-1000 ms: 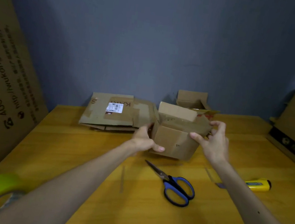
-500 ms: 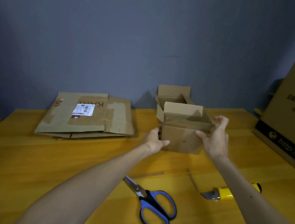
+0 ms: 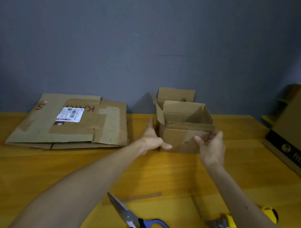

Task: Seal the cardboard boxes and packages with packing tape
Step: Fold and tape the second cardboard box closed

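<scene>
While the small cardboard box [image 3: 181, 139] stands on the wooden table [image 3: 60, 169] with its top open, you have it clasped from both sides. Your left hand [image 3: 152, 139] lies along its left wall with the thumb hooked round onto the front face. Your right hand [image 3: 212, 149] holds the right front corner, thumb on the front and fingers curled up by the flap edge. The rear flap stands upright, the left one splays outward, and the near one looks partly folded in.

I judge this as the closing step, before any taping: the flaps are not yet down and no seam is ready for tape.

The box sits toward the back of the table, just in front of a second open box [image 3: 175, 95] and to the right of a flattened carton [image 3: 78, 125] that bears a shipping label [image 3: 70, 114].

Next you will need to fold the side flaps in first, then the long ones over them, and press them flat so the edges meet. One hand should keep them down while the other fetches tape. No roll shows in this view, so you must look for it. The blue-handled scissors [image 3: 141, 226] and the yellow utility knife [image 3: 227, 222] lie close to you, ready for cutting.
</scene>
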